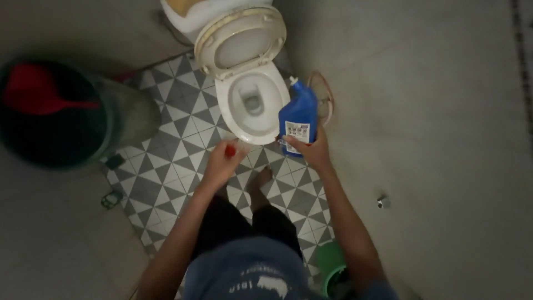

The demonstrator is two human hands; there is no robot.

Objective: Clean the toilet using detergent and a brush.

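Right hand (pixel 312 151) wrapped around lower body of blue bottle (pixel 298 118), upright beside toilet bowl (pixel 252 100). Left hand (pixel 223 161) fingers pinched on small red cap (pixel 230 149). Probably rigid plastic, heavy with liquid, slippery if wet; best gripped mid-body.

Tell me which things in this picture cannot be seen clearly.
Head view only:
- Small red cap: the left hand covers part of it.
- Blue plastic bottle: base hidden by the right hand; its level cannot be told.
- Green bucket: cut by the bottom edge, behind the right arm.
- Dark bin: its inside is too dark.
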